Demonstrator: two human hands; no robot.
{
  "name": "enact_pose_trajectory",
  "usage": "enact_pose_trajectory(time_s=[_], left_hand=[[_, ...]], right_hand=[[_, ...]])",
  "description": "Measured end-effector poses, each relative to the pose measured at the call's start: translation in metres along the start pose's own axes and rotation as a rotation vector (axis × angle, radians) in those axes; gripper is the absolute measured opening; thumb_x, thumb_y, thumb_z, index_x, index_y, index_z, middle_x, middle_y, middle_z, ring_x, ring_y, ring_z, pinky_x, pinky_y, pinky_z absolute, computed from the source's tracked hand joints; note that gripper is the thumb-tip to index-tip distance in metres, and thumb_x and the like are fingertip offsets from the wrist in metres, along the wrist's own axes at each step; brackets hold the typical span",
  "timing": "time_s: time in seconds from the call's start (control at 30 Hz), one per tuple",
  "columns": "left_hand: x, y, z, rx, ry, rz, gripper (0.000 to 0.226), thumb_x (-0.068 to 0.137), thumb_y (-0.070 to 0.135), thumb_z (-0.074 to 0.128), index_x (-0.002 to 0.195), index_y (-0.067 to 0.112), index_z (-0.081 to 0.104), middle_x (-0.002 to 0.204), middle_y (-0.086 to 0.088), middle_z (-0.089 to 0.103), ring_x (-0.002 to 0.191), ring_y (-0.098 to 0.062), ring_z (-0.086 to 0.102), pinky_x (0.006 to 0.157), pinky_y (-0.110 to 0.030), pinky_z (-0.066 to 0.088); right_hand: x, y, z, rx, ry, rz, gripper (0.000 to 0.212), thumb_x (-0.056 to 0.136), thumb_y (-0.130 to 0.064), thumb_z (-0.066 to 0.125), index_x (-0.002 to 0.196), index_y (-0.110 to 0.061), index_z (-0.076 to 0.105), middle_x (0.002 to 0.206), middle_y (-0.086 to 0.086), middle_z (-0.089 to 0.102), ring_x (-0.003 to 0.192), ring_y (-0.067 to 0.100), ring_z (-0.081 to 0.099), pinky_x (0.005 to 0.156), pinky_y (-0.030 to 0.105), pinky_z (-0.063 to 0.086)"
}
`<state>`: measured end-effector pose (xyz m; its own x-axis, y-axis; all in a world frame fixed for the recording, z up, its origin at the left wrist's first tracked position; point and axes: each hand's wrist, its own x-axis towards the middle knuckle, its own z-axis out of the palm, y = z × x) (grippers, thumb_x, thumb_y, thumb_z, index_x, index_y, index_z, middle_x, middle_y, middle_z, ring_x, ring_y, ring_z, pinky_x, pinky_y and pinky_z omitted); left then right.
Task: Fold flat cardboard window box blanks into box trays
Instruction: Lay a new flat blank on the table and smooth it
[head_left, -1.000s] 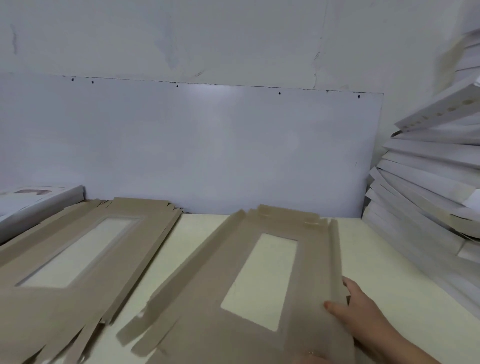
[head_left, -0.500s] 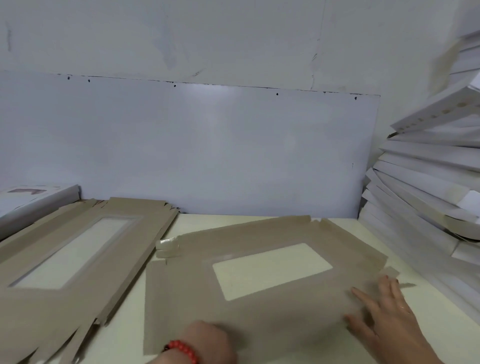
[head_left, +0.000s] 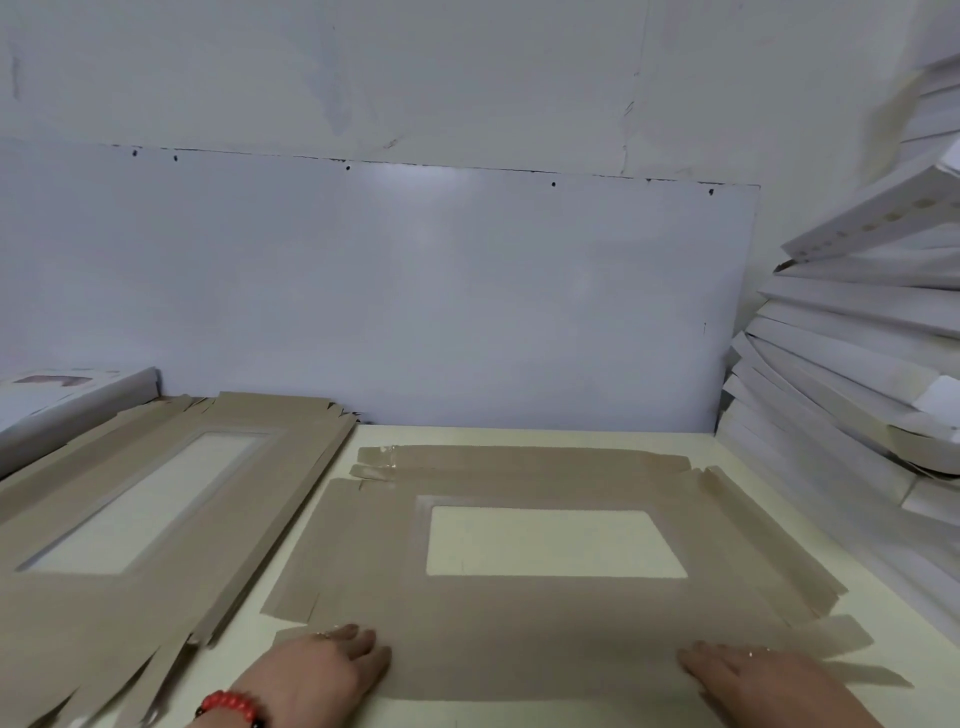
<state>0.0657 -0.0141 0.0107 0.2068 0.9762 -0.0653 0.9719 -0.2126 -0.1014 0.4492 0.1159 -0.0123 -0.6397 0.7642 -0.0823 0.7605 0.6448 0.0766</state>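
Left hand (head_left: 317, 670) and right hand (head_left: 753, 675) apparently press flat on the blank's (head_left: 519, 623) near edge.

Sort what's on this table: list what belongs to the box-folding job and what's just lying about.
Belongs to the job:
- flat brown window blank, lying on the table
- left hand and right hand, resting flat on its near edge
- stack of brown blanks at the left

Just lying about:
- leaning pile of white boxes at the right
- white box at far left

blank stack (head_left: 156, 519) blocks left, white boxes (head_left: 852, 374) right; table (head_left: 519, 435) btwn free.
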Motion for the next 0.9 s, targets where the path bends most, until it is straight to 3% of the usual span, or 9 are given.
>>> enact_pose_trajectory(time_s=[0.03, 0.13, 0.23, 0.33, 0.47, 0.53, 0.63, 0.7, 0.9], left_hand=[[0.001, -0.004, 0.005, 0.137, 0.109, 0.089, 0.05, 0.097, 0.044, 0.048, 0.144, 0.028, 0.043, 0.149, 0.005, 0.043, 0.136, -0.01, 0.041, 0.11, -0.021, 0.032], [0.002, 0.002, 0.011, -0.027, -0.115, -0.09, 0.048, 0.104, 0.034, 0.027, 0.151, 0.022, 0.024, 0.159, 0.003, 0.019, 0.146, -0.015, 0.02, 0.115, -0.033, 0.022], [0.022, 0.019, -0.012, 0.048, 0.086, -0.103, 0.055, 0.089, 0.066, 0.043, 0.132, 0.035, 0.054, 0.143, 0.017, 0.045, 0.133, -0.001, 0.04, 0.104, -0.028, 0.038], [0.072, 0.052, -0.016, -0.043, 0.018, -0.077, 0.055, 0.099, 0.047, 0.031, 0.146, 0.019, 0.031, 0.157, -0.001, 0.024, 0.146, -0.02, 0.016, 0.117, -0.042, 0.017], [0.125, 0.101, 0.0, -0.03, -0.019, -0.155, 0.069, 0.1, 0.031, 0.031, 0.152, 0.012, -0.011, 0.159, -0.01, -0.021, 0.147, -0.027, -0.016, 0.12, -0.048, 0.0], [0.129, 0.106, 0.022, -0.031, -0.035, -0.208, 0.069, 0.101, 0.031, 0.027, 0.15, 0.013, -0.017, 0.155, -0.012, -0.029, 0.145, -0.026, -0.023, 0.119, -0.049, -0.004], [0.123, 0.094, 0.042, -0.103, -0.159, -0.15, 0.071, 0.097, 0.046, 0.021, 0.15, 0.022, -0.02, 0.158, -0.004, -0.024, 0.145, -0.024, -0.022, 0.117, -0.049, -0.011], [0.118, 0.08, 0.049, -0.176, -0.111, -0.148, 0.077, 0.09, 0.063, 0.013, 0.152, 0.025, -0.014, 0.16, 0.006, -0.018, 0.146, -0.018, -0.018, 0.117, -0.046, -0.012], [0.092, 0.023, 0.058, -0.174, -0.038, -0.296, 0.094, 0.079, 0.081, 0.006, 0.154, 0.027, -0.005, 0.16, 0.011, -0.013, 0.147, -0.011, -0.015, 0.118, -0.038, -0.01]], right_hand=[[0.003, -0.003, 0.001, 0.085, -0.083, 0.056, 0.053, 0.101, -0.047, 0.029, 0.151, -0.045, 0.012, 0.161, -0.017, 0.007, 0.145, 0.009, 0.021, 0.116, 0.03, 0.021], [-0.002, -0.007, -0.002, 0.084, -0.126, 0.043, 0.055, 0.1, -0.052, 0.028, 0.152, -0.034, 0.021, 0.161, -0.014, 0.013, 0.145, 0.007, 0.021, 0.117, 0.027, 0.021], [0.016, -0.022, -0.023, 0.17, -0.045, 0.126, 0.055, 0.098, -0.054, 0.029, 0.145, -0.026, 0.038, 0.155, -0.009, 0.03, 0.141, 0.008, 0.03, 0.115, 0.027, 0.024], [0.051, -0.065, -0.032, 0.405, 0.19, 0.058, 0.053, 0.105, -0.024, 0.028, 0.154, -0.014, 0.014, 0.163, 0.0, 0.006, 0.149, 0.01, 0.004, 0.11, 0.008, -0.011], [0.087, -0.137, -0.041, 1.103, 0.284, 0.004, 0.046, 0.105, -0.019, 0.037, 0.15, -0.027, 0.03, 0.155, -0.018, 0.019, 0.143, -0.006, 0.01, 0.119, 0.02, 0.003], [0.091, -0.143, -0.027, 1.029, 0.252, -0.064, 0.047, 0.105, -0.033, 0.034, 0.15, -0.038, 0.022, 0.151, -0.029, 0.01, 0.141, -0.012, 0.004, 0.12, 0.022, 0.002], [0.096, -0.115, 0.003, 0.425, 0.077, -0.13, 0.056, 0.101, -0.055, 0.017, 0.153, -0.04, 0.001, 0.155, -0.028, -0.01, 0.144, -0.005, -0.011, 0.118, 0.027, -0.007], [0.098, -0.09, 0.015, 0.195, 0.017, -0.09, 0.066, 0.094, -0.065, 0.007, 0.153, -0.039, -0.004, 0.158, -0.021, -0.013, 0.145, 0.001, -0.015, 0.117, 0.032, -0.011], [0.077, 0.005, 0.03, 0.106, -0.067, 0.204, 0.065, 0.099, -0.059, 0.014, 0.153, -0.033, -0.01, 0.157, -0.015, -0.02, 0.143, 0.003, -0.02, 0.117, 0.035, -0.01]])
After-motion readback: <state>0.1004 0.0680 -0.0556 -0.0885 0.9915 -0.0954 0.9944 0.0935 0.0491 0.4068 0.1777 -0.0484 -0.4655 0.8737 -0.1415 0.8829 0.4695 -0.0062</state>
